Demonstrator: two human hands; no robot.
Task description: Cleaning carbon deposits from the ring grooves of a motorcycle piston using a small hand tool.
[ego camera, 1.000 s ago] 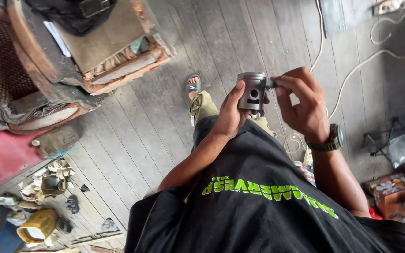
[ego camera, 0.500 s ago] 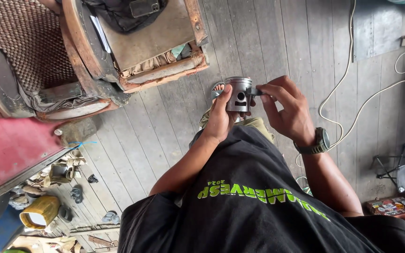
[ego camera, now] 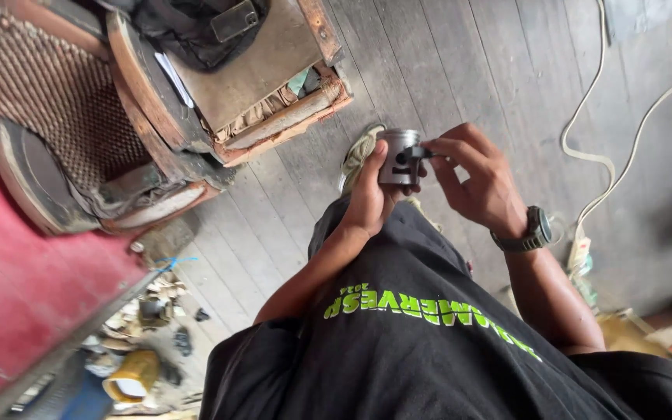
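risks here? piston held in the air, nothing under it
The piston is pinched by the left hand over bare floorboards; a slip likely means a dented skirt. The right hand works a small dark part at its side, which could drop and vanish in a floor gap.

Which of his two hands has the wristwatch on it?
The right hand wears the dark wristwatch; it pinches at the side of the silver piston. The left hand has a bare wrist and cradles the piston from below.
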